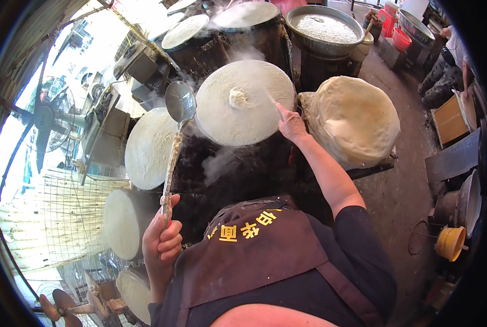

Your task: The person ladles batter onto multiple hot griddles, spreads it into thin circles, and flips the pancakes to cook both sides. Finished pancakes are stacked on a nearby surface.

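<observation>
My left hand [166, 240] grips the crusted handle of a long metal ladle [179, 101], whose round bowl is raised at the left of a steaming round white surface [227, 117] with a small lump at its centre. My right hand [291, 122] is at that surface's right edge, fingers mostly curled and index forward; a faint pale streak runs from the fingertips, and whatever they hold is too hazy to make out. Beside it lies a thick stack of pale round sheets [352, 122]. Another white round [151, 155] sits below the ladle bowl at the left.
More round tops [238, 16] steam at the back beside a large pan of white batter [325, 30]. A fan [47, 114] and wire grid [69, 207] line the left. A person [451, 65] stands at the right near red buckets [400, 39] and a yellow bucket [449, 242].
</observation>
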### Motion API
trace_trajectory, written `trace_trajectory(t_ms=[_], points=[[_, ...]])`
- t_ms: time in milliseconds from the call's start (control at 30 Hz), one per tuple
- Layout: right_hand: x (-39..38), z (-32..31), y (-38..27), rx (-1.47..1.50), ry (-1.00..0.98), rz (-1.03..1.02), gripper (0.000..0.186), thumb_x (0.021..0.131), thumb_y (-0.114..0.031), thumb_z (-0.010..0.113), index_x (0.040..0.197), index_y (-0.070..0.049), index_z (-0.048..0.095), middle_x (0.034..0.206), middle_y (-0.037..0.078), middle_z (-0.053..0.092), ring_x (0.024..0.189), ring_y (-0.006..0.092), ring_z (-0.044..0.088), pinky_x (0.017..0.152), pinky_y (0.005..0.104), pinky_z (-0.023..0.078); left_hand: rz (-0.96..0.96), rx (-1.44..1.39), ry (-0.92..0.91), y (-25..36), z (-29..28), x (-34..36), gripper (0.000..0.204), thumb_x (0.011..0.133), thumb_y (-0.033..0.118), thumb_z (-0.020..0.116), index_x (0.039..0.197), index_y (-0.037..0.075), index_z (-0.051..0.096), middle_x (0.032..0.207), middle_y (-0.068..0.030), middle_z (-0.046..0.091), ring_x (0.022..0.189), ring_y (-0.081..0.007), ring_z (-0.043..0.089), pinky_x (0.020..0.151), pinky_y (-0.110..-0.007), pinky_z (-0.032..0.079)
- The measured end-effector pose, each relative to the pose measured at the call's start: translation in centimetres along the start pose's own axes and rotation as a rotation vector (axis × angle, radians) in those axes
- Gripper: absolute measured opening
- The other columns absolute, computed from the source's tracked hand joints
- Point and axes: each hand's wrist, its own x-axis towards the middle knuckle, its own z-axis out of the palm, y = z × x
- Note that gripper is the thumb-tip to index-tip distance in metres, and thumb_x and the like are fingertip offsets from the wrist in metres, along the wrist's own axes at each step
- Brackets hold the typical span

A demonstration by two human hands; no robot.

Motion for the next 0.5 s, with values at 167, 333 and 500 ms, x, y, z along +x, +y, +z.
trace_trajectory(t_ms=[167, 333, 500], points=[[-2.2, -1.6, -2.6, -0.043, -0.238, -0.253, 0.051, 0.081, -0.004, 0.046, 0.131, -0.018, 0.051, 0.097, 0.025, 0.064, 0.093, 0.0409, 0.063, 0.082, 0.0479, 0.049, -0.039, 0.066, 0.045, -0.1, 0.2, 1.3, 0.045, 0.104, 0.024, 0.036, 0.145, 0.008, 0.027, 0.064, 0.0024, 0.032, 0.043, -0.0018, 0.028, 0.03, -0.016, 0.028], [-5.3, -5.8, 0.6, -0.01, -0.236, -0.314, 0.052, 0.082, -0.004, 0.051, 0.133, -0.016, 0.05, 0.098, 0.024, 0.065, 0.093, 0.038, 0.063, 0.082, 0.0443, 0.049, -0.073, 0.08, 0.039, 0.2, -1.1, 2.9, 0.044, 0.104, 0.024, 0.033, 0.146, 0.011, 0.026, 0.067, 0.0008, 0.033, 0.044, -0.0041, 0.029, 0.032, -0.017, 0.032], [-8.8, -4.7, 1.9, 0.259, -0.008, -0.001, 0.056, 0.079, -0.004, 0.057, 0.134, -0.013, 0.049, 0.1, 0.024, 0.064, 0.092, 0.038, 0.063, 0.083, 0.0421, 0.05, -0.035, 0.356, 0.158, 0.4, -2.4, 7.6, 0.038, 0.102, 0.023, 0.041, 0.139, 0.013, 0.037, 0.067, 0.0006, 0.038, 0.044, -0.0044, 0.031, 0.033, -0.018, 0.029]])
